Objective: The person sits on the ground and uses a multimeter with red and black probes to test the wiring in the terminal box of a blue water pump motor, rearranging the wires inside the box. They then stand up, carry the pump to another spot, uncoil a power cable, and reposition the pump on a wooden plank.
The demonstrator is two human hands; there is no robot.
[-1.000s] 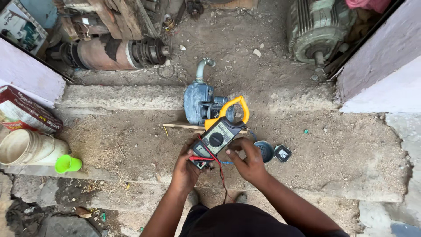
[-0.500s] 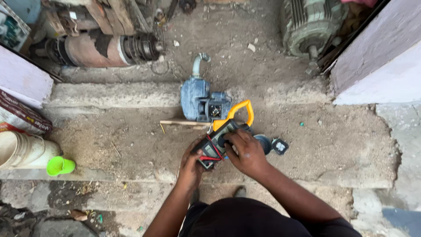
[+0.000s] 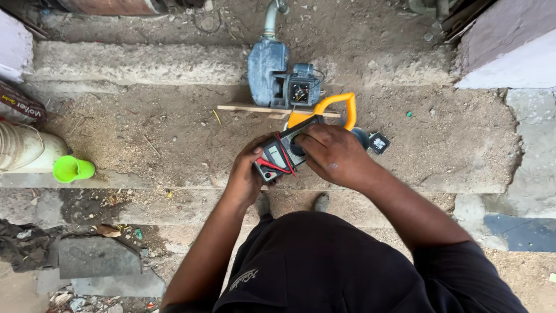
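Note:
My left hand (image 3: 246,171) grips the lower end of a grey clamp meter (image 3: 282,153) with an orange jaw loop (image 3: 335,107) at its far end. Red and black test leads (image 3: 277,168) are wrapped across its body near the small display. My right hand (image 3: 335,155) lies over the meter's middle, fingers on its dial area. Just beyond the meter a blue-grey water pump (image 3: 277,78) stands on a thin wooden board (image 3: 255,108), with its small terminal box facing me and a pipe rising from its top.
Sandy concrete steps (image 3: 139,127) run across the view. At left lie a white plastic jug (image 3: 26,152) with a green funnel (image 3: 72,168) and a printed carton (image 3: 20,104). A small black cover (image 3: 379,142) lies right of the meter. A white wall (image 3: 509,52) rises at upper right.
The view has dropped closer to the pump and meter. My right hand has moved from the meter's side onto its middle; the left hand keeps its grip on the lower end.

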